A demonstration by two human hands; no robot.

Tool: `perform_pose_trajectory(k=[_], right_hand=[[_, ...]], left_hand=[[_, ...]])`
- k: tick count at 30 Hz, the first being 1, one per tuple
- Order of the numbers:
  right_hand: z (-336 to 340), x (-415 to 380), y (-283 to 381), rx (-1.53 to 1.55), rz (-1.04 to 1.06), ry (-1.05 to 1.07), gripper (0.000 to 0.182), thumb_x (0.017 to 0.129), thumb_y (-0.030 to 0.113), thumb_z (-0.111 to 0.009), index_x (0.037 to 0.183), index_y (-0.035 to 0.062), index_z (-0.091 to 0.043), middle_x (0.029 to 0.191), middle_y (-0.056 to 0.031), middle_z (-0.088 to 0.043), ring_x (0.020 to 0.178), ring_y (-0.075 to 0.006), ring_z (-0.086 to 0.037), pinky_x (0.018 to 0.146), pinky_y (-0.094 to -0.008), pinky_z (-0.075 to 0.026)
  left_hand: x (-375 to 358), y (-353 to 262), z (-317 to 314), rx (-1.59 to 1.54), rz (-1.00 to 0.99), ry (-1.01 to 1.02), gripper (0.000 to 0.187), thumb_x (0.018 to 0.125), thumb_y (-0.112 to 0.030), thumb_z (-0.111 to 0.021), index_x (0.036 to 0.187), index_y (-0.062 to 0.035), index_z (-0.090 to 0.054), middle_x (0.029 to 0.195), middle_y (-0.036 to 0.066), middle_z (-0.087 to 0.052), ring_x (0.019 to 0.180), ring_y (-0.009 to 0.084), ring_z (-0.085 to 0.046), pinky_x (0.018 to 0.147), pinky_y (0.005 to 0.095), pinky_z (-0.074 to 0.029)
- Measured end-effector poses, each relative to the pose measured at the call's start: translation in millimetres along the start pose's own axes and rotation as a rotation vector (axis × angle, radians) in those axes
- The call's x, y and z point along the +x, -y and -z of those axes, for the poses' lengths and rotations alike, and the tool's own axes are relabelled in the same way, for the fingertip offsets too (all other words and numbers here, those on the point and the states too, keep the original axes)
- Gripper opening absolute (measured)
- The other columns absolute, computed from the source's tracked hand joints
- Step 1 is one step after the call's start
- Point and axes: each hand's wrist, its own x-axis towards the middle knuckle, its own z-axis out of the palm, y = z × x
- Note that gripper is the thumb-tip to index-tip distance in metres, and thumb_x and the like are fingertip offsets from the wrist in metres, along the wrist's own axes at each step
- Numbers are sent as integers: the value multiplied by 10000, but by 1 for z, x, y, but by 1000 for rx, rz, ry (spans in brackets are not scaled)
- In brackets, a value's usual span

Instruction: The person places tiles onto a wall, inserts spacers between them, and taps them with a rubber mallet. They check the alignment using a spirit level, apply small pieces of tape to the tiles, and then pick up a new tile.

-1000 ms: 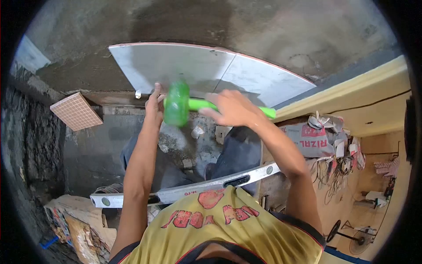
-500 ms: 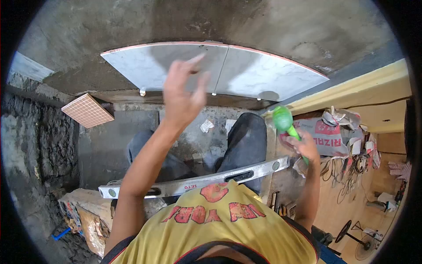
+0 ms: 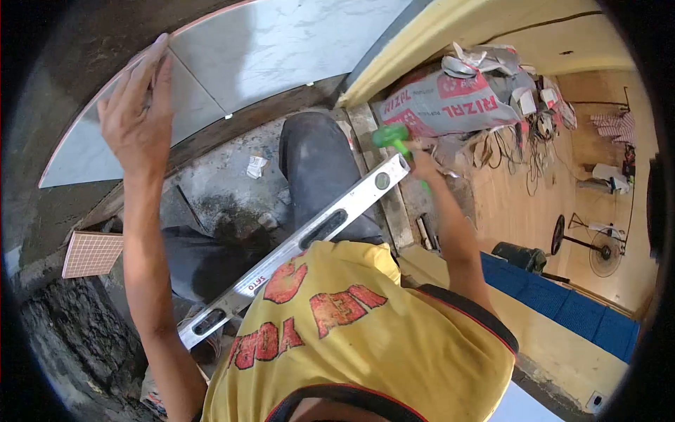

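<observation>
My left hand (image 3: 140,116) lies at the left wall tile (image 3: 186,105), fingers stretched out, the tips at its upper edge near the seam. A right wall tile (image 3: 295,46), also white and marbled, adjoins it. In my right hand (image 3: 422,163) is a green mallet (image 3: 391,135), its head up and the fingers wrapped round the handle. Slanting across my lap is a silver spirit level (image 3: 281,264), its upper end close to the right hand. Small white spacers (image 3: 228,115) show under the tiles' lower edge.
A cement bag (image 3: 450,105) lies at the right beside tangled cords (image 3: 527,151). At the left a loose tile (image 3: 91,253) leans with its gridded back showing. A paper scrap (image 3: 256,167) is on the floor. Further right stands a fan (image 3: 605,259).
My view has turned right. My left hand has gone from hovering before the tiles to their upper edge. The mallet is still in my right hand, and the level appears more steeply slanted.
</observation>
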Motion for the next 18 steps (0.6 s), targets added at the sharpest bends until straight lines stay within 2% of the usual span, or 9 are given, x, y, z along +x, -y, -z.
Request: perform_pose_trajectory(k=[3,4,6,8,11,12,14,16,18], right_hand=[[-136,7,-88,179,-48,-277,321,873,281,-661,1064,24,-685,908,-165,-694,820,-270,-666,783,-409,-507],[-140,1,-67,335,-142,-287,299,883,279,-643,1030,24,-698,904,-146,-702,818,-283,-667,772,-418,-506],[-146,-2,-30,562,-312,-337,304,896,292,-626,1018,24,-702,923,-124,-708,841,-293,-664,765,-432,-509],[-147,-2,-15,659,-404,-345,344,902,323,-629,1061,23,-686,970,-121,-702,891,-289,-658,776,-441,-518],[-137,-1,-7,889,-490,-305,409,912,369,-633,1125,21,-662,1040,-116,-695,967,-283,-650,792,-454,-531],[-130,-2,-8,1028,-519,-273,432,915,385,-634,1147,21,-654,1063,-114,-692,992,-281,-647,797,-458,-536],[-106,-10,-4,1359,-583,-188,479,921,416,-637,1190,20,-637,1110,-111,-687,1043,-277,-641,808,-467,-544],[-67,-21,2,1636,-565,16,527,927,447,-639,1233,19,-621,1156,-107,-682,1093,-273,-635,818,-475,-553],[17,-46,74,1581,-414,291,698,946,516,-614,1403,9,-471,1276,-131,-618,1186,-300,-601,864,-498,-583]], left_hand=[[-15,-10,26,-63,19,106,182,855,-102,-783,1037,-113,-776,819,19,-730,690,90,-629,671,235,-408],[-22,-13,39,-109,45,134,150,857,-93,-783,1007,-88,-775,789,36,-721,667,93,-620,648,227,-413],[-62,-14,78,-36,304,138,52,869,-67,-773,883,-42,-730,730,35,-675,614,71,-534,584,207,-395],[-116,-2,116,-225,621,-48,148,910,-86,-739,785,-48,-668,688,-16,-601,627,39,-458,591,185,-364],[-194,20,178,27,966,16,198,961,-111,-687,779,-35,-662,726,-46,-614,658,27,-479,619,217,-407],[-246,37,211,111,996,176,64,949,-97,-679,953,-33,-690,819,26,-595,773,106,-541,688,248,-437],[-271,9,241,621,747,408,360,926,-141,-699,1264,-36,-631,1125,181,-603,1032,281,-577,899,383,-467],[-339,-11,276,680,1179,328,649,893,-212,-731,1454,-19,-468,1338,291,-481,1234,421,-465,1070,475,-366],[-425,-25,299,950,1314,251,665,908,-313,-724,1410,45,-472,1287,283,-542,1096,423,-577,986,490,-463]])
